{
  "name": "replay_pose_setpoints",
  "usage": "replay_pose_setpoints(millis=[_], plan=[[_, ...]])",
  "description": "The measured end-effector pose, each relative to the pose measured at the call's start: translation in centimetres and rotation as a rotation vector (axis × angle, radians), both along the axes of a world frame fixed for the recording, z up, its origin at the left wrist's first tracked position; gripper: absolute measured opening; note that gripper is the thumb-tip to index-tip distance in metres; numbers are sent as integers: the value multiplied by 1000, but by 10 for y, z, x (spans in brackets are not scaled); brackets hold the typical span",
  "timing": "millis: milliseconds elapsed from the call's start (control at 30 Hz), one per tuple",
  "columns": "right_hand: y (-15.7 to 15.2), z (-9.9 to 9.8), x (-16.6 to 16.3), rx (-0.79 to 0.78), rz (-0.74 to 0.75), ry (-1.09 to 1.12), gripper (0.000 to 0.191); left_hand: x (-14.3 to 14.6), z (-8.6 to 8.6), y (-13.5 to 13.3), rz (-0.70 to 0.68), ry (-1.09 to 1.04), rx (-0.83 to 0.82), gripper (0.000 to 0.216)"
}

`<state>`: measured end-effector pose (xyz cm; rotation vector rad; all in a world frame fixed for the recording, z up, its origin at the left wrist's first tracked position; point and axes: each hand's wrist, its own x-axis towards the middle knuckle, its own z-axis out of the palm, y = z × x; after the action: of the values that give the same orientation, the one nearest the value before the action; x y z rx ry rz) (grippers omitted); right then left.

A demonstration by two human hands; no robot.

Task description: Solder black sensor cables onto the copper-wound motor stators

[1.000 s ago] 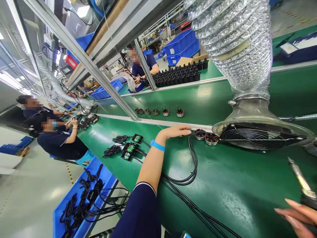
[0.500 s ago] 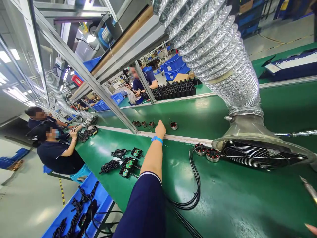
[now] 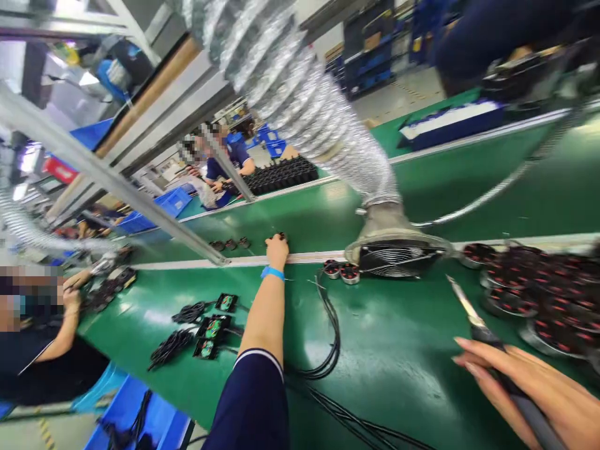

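Broad green belt (image 3: 403, 350) filling most of the view, split lengthwise by a pale rail. Ribbed silver duct (image 3: 304, 94) sloping down to a round grilled fan hood (image 3: 398, 256) on the belt. Heaped at the right edge, a blurred pile of round motors (image 3: 539, 294), dark with red flecks and metal rims. Black cables (image 3: 328, 337) looping across the belt toward the near edge. Left of them, three small green circuit boards (image 3: 213, 325) with coiled black leads. Just beside the hood, two motors (image 3: 342, 271) of the same kind lying flat, touching each other.

Left hand (image 3: 277, 248), blue band at the wrist, stretched far over the rail and curled onto a small dark motor (image 3: 281, 236) on the far lane; most of it hidden under the fingers, so firmness of hold not readable. Three more tiny motors in line to its left.

Right hand (image 3: 529, 387) low at the near right, fingers wrapped round the dark handle of a soldering iron (image 3: 473, 319), metal tip pointing up and away.
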<state>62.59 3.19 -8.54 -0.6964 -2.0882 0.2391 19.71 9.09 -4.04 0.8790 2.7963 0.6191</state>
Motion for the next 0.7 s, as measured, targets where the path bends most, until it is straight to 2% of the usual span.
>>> replay_pose_setpoints(millis=[33, 133, 267, 300, 367, 433, 500, 600, 700], plan=[[-1, 10, 0, 34, 44, -20, 23, 4, 6, -1, -21, 4, 15, 38], [1, 37, 0, 124, -5, 64, 23, 18, 24, -14, -125, 12, 74, 25], [0, 50, 4, 131, -78, 105, 20, 48, 41, -56, -291, 28, 174, 28], [-1, 50, 4, 130, -89, 113, 21, 60, 42, -69, -360, 21, 216, 26], [-4, 50, 6, 145, -89, 121, 21, 91, 40, -91, -635, -33, 297, 21], [-6, 51, 7, 164, -79, 118, 22, 131, 33, -104, -877, -84, 201, 17], [-7, 53, 9, 177, -86, 118, 22, 175, 23, -106, -1010, -105, 7, 18], [-4, 54, 14, 173, -143, 104, 17, 237, 9, -91, -1064, -32, -232, 20], [1, 49, 20, 148, -212, 113, 19, 286, 1, -72, -1047, 41, -249, 33]])
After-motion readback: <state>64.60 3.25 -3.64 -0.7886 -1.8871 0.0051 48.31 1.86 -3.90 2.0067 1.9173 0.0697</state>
